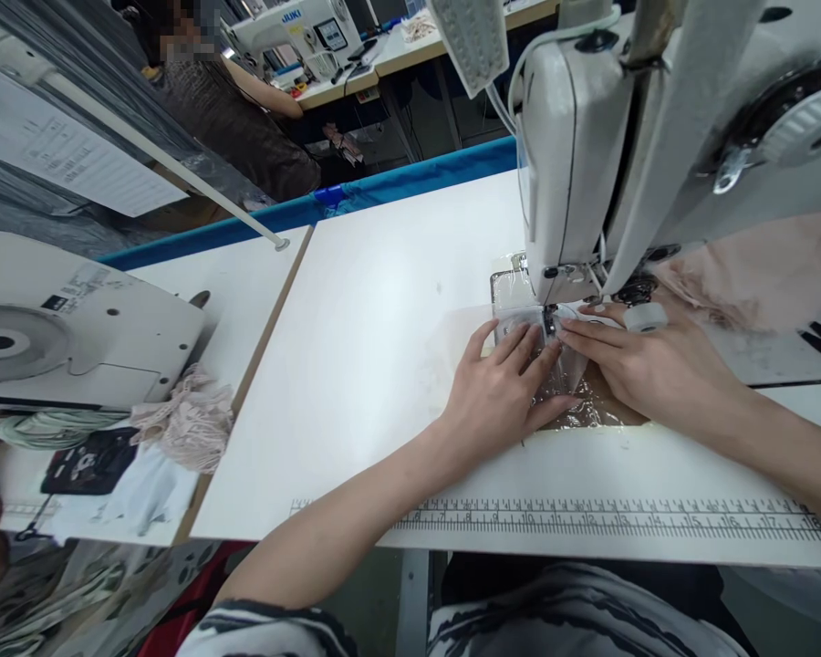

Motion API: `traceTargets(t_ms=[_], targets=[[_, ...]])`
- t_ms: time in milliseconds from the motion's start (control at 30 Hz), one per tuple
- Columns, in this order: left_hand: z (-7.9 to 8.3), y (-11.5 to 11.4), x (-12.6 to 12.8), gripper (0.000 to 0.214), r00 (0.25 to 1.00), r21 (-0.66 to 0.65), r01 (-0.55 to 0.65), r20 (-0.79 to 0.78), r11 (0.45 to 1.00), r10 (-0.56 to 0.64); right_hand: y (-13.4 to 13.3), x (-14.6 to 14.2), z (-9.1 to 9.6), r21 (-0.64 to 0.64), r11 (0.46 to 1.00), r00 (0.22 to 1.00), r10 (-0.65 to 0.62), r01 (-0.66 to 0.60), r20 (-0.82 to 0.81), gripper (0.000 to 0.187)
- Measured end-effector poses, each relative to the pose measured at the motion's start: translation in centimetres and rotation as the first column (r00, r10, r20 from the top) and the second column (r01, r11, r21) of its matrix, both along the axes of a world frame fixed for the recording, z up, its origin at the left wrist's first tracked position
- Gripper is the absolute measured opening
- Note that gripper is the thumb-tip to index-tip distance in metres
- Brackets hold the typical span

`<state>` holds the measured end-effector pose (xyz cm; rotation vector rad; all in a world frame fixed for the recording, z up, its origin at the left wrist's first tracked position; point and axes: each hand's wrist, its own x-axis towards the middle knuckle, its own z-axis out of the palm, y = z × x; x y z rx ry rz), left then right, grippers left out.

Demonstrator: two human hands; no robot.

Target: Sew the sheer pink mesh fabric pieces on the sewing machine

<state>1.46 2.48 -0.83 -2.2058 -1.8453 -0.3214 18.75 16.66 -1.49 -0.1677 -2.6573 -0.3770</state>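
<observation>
White table, ruler printed along its near edge. Machine stands far right, its foot down over a sheer piece.

Sheer piece: lies flat on the table, directly under the foot, and reaches near-side between your two hands. It looks glossy and wrinkled.

Your left hand: palm down, fingers straight and slightly spread, pressed flat on the left part of the piece, fingertips just beside the foot. Nothing is gripped.

Your right hand: palm down, fingers straight and together, flat on the right part of the piece, tips nearly meeting the left fingertips at the foot. Nothing is gripped.

Pink cloth lies right of the machine, behind your right hand. Well apart at left: a lace pile beside a second machine. Far left, a person sits at another bench.
</observation>
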Motion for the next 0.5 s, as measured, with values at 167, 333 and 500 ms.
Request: traceTargets(t_ms=[167,333,500], targets=[[-0.11,0.0,0.03,0.062,1.0,0.003,-0.009,0.004,1.0,0.009,0.15,0.1,-0.06,0.005,1.0,0.999,0.031,-0.031,-0.028,0.041],[-0.44,0.14,0.0,0.061,1.0,0.036,-0.01,0.001,0.999,0.01,0.13,0.11,0.11,0.058,0.998,0.999,0.026,-0.024,-0.022,0.039],[-0.52,0.06,-0.5,0.064,1.0,0.067,0.028,0.011,0.997,-0.029,0.05,0.08,0.25,0.044,0.999,1.0,0.0,0.001,-0.02,0.037]])
